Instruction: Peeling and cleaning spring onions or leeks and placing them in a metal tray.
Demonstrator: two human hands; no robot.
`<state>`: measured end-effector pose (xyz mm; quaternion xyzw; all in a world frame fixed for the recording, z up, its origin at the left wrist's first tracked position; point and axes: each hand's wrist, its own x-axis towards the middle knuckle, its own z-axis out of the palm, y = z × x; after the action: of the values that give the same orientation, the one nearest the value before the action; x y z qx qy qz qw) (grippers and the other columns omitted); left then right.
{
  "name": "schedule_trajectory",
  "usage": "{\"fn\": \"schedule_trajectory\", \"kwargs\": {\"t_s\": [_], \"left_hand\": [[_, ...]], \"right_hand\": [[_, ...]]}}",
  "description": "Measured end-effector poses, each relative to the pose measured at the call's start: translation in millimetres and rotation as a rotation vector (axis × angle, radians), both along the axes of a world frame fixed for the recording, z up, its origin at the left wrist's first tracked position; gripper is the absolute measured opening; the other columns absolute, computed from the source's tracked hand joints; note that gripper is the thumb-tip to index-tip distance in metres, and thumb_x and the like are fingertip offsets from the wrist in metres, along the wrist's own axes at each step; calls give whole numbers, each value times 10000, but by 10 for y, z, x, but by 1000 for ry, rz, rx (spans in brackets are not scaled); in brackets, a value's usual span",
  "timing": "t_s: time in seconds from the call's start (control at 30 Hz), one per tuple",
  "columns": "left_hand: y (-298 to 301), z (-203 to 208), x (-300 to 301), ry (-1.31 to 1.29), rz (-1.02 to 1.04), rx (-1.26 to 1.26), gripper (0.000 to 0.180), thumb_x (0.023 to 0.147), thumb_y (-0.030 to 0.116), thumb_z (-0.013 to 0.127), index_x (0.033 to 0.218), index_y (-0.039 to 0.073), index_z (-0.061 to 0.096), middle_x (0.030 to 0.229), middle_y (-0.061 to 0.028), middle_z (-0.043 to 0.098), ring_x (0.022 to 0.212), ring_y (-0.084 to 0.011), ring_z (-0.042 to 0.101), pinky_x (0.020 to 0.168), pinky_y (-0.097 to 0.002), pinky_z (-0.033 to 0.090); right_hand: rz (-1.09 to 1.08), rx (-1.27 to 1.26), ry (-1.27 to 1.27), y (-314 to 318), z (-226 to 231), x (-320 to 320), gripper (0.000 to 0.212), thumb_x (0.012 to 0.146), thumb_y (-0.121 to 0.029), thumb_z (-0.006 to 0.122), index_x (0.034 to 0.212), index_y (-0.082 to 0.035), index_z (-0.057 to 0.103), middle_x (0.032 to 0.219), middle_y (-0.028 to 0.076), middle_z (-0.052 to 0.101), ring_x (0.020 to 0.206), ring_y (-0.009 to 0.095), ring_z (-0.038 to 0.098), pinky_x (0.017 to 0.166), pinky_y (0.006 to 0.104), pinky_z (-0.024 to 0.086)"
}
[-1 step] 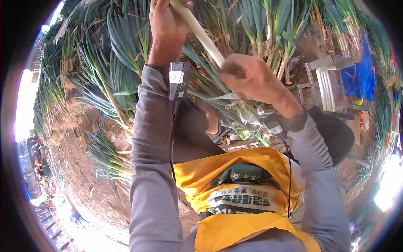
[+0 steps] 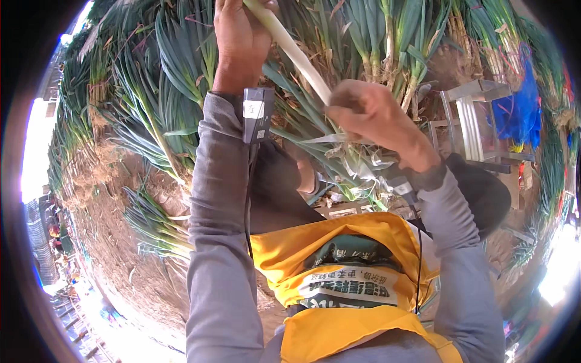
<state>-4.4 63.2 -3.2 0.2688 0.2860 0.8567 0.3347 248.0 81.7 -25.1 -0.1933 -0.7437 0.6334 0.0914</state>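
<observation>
We count one yellow apron (image 2: 351,278), one metal stool (image 2: 481,91), two hands: left hand (image 2: 239,42) clasping, right hand (image 2: 378,112) curled, its grip we cannot tell. One leek (image 2: 296,54) slants from the left's hold to the right's fingers.

Bright daylight is glaring white at both sides and washing out the lower-left ground (image 2: 142,293), while the right hand (image 2: 387,121) is blurring and fisheye distortion is bending edges near black corners
</observation>
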Motion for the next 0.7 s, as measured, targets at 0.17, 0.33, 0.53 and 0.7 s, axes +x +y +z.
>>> {"fn": "schedule_trajectory", "kwargs": {"t_s": [0.17, 0.33, 0.53, 0.7], "left_hand": [[-64, -2, -43, 80, 114, -44, 291, 1052, 216, 539, 1313, 101, 483, 883, -43, 525, 764, -154, 574, 679, -316, 533], [40, -174, -489, -38, 92, -28, 291, 1045, 281, 556, 1229, 69, 476, 1014, -150, 562, 822, -240, 537, 758, -384, 478], [64, -270, -691, -204, 312, -164, 246, 1075, 249, 466, 1149, 16, 490, 989, -145, 559, 838, -252, 536, 820, -411, 480], [-134, -571, -1015, 172, 389, -315, 227, 1072, 215, 476, 1148, 2, 484, 1028, -130, 532, 931, -245, 554, 840, -399, 528]], "right_hand": [[64, 308, -224, 91, -785, 620, 198, 926, -170, 657, 1013, 8, 643, 838, 116, 657, 723, 238, 657, 639, 341, 547], [-14, 853, -450, 68, -1521, 1054, 365, 912, -194, 694, 1204, 5, 605, 1241, 207, 592, 787, 300, 684, 711, 422, 546], [-230, 48, -153, 61, -789, 426, 485, 930, -257, 739, 1317, -8, 587, 1164, 173, 662, 685, 170, 663, 611, 316, 542], [-185, -620, 132, -98, -706, 440, 454, 982, -280, 698, 1281, 41, 581, 975, 145, 710, 570, 91, 620, 509, 221, 489]]}}
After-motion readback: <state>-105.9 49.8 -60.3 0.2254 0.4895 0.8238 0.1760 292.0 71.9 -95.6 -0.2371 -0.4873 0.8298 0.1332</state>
